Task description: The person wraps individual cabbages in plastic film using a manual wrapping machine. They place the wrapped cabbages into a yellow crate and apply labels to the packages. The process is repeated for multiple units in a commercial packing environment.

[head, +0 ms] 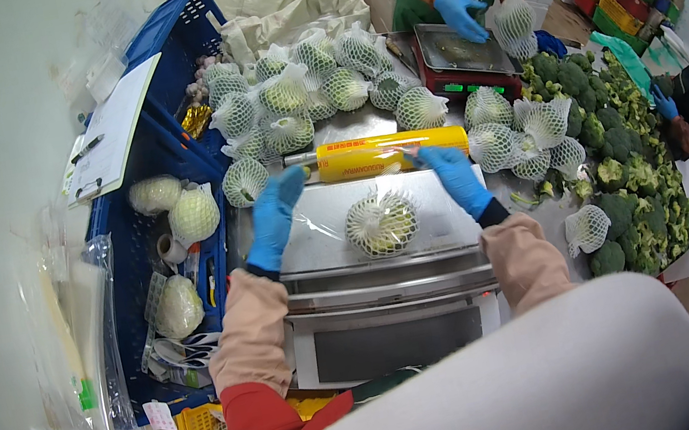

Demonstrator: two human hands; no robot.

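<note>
A round pale vegetable in white foam netting (382, 225) rests on the metal plate of a wrapping machine (324, 256), between my hands. Clear plastic film (319, 225) glints over the plate and around the vegetable. Behind it lies a yellow film roll (394, 161) bearing red writing. My left hand (276, 217), in a blue glove, is held near the left end of the roll; whether its fingers grip film is unclear. With fingertips pinched on what looks like film at the roll's front right, my gloved right hand (457, 178) hovers over the plate.
Netted vegetables (282, 98) crowd the back. Broccoli (613, 133) heaps up at right. On the left, a blue crate (125, 267) holds wrapped vegetables and supports a clipboard (118, 127). Across the table, a co-worker's gloved hand (461, 15) is over a scale (460, 49).
</note>
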